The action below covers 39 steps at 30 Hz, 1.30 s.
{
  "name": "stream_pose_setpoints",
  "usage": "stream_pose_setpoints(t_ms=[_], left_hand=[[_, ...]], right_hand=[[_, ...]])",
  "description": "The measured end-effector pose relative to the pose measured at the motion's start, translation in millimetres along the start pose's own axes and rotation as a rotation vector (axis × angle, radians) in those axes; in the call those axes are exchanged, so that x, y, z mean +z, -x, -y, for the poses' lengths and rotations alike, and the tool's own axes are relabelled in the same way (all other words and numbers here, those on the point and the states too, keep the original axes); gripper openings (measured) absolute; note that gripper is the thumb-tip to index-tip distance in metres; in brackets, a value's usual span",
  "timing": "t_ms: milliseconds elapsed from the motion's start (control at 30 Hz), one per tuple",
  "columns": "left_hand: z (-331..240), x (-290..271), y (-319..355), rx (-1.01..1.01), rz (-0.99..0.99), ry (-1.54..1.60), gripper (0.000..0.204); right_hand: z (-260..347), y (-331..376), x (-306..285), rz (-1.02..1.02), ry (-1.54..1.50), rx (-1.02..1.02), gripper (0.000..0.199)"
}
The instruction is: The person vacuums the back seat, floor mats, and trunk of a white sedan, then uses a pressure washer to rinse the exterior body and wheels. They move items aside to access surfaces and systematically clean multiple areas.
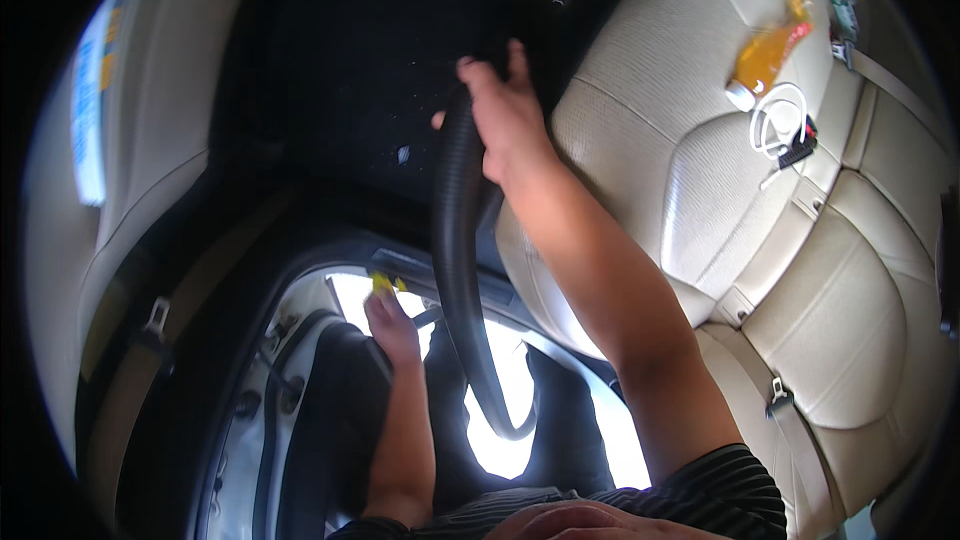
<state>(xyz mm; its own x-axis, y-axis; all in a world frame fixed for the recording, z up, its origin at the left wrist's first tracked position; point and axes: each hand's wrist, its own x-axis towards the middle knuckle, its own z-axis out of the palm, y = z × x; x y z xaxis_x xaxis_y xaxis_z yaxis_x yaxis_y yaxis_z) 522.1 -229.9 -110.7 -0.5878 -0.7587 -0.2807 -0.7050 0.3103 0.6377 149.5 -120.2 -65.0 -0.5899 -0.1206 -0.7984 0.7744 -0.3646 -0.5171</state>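
Note:
My right hand [505,115] is closed round the upper part of a black ribbed vacuum hose [458,210], over the dark footwell of a car. From that hand the hose curves down past the door sill, between my legs. Its far end is lost in the dark. My left hand [392,328], lower and blurred, is closed at the door opening on something with bright yellow parts [382,283], whose kind I cannot make out. Small pale bits of debris [403,154] lie on the dark carpet [350,90] left of the hose.
On the right runs a beige rear seat [640,70] with belt buckles. An orange drink bottle [765,60] and a coiled white cable [770,125] lie on it. A beige front seat back [165,90] stands at left. Bright daylight shows through the doorway below.

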Motion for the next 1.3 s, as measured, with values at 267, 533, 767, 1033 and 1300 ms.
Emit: stream_pose_setpoints(t_ms=[267,533,767,1033,1300], left_hand=[[161,-33,172,-0.641,0.466,-0.688,0.052],[41,-42,68,-0.336,-0.031,0.356,0.04],[-70,1,-56,-0.655,0.072,0.93,0.033],[-13,166,-158,-1.294,0.536,1.205,0.053],[-42,184,-160,-1.393,0.15,1.203,0.082]], right_hand=[[-1,-53,31,-0.351,0.339,-0.161,0.084],[-162,77,-22,-0.318,0.519,0.112,0.082],[-218,170,-59,-0.027,0.459,0.328,0.063],[-87,244,-96,0.181,0.727,-0.003,0.084],[-84,268,-112,0.284,0.819,0.084,0.101]])
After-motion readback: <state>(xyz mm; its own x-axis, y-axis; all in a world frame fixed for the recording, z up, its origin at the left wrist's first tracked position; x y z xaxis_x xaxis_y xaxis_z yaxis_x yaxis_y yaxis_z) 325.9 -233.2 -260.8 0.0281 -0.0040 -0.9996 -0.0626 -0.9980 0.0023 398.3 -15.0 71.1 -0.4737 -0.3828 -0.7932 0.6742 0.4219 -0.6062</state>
